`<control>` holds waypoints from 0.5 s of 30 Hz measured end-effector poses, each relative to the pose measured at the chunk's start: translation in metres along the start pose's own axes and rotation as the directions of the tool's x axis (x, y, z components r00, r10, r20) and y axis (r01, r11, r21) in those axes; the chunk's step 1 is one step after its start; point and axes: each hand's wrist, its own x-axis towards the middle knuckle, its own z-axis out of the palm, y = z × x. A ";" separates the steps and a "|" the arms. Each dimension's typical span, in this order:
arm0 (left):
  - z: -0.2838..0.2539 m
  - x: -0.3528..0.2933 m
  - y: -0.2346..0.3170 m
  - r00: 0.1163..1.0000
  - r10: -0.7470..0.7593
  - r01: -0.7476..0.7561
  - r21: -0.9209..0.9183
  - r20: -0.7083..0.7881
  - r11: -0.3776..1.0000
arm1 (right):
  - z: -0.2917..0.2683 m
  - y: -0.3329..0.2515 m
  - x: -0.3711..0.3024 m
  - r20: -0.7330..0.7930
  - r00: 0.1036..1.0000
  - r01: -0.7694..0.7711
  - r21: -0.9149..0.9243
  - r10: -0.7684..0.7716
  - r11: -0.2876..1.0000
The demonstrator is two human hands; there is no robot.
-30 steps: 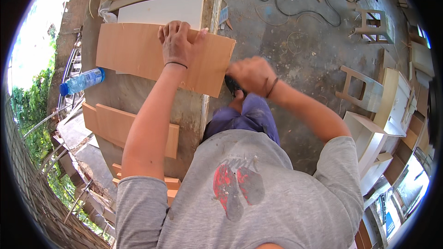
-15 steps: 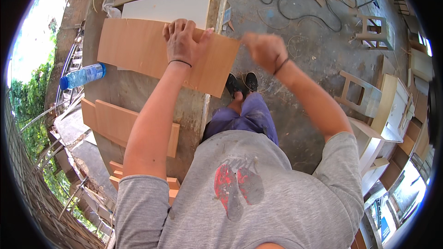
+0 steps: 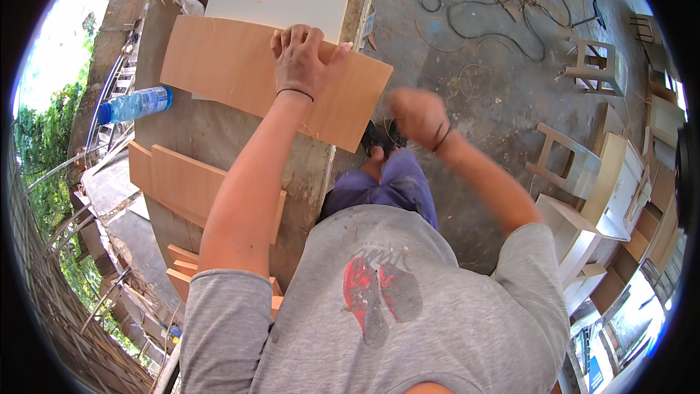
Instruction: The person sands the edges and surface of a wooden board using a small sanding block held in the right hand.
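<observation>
A light-brown wooden board (image 3: 240, 69) lies across the workbench, its right end jutting past the bench edge. My left hand (image 3: 300, 66) grips it from above, fingers bent at the far long edge and thumb stretched to the right along that edge. Beside the board's right end is my right hand (image 3: 419, 117), closed and a little blurred by motion. Whatever it may hold is hidden by the fingers. Partly under the board, on its far side, lies a white panel (image 3: 284, 7).
More brown boards (image 3: 193, 182) lie on the workbench (image 3: 240, 146) to the near left. A water bottle (image 3: 138, 104) lies by the bench's left edge. Cables (image 3: 496, 11) snake over the concrete floor at the far right. Wooden frames (image 3: 569, 160) and cabinet parts (image 3: 616, 175) stand at right.
My right hand has moved nearer to me along the board's right end. My left hand keeps its hold on the board, and the whole view has shifted slightly.
</observation>
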 end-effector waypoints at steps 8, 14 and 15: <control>0.002 0.004 0.000 0.999 -0.015 0.016 -0.050 0.028 0.999 | -0.004 0.040 0.033 -0.101 0.880 -0.474 -0.108 0.465 0.874; 0.004 0.002 -0.003 0.998 -0.045 0.047 -0.050 0.049 0.998 | -0.009 0.040 0.017 -0.304 0.886 -0.292 0.219 0.349 0.931; 0.003 0.002 -0.003 0.998 -0.046 0.048 -0.042 0.046 0.998 | -0.006 0.040 0.008 -0.300 0.891 -0.285 0.220 0.342 0.933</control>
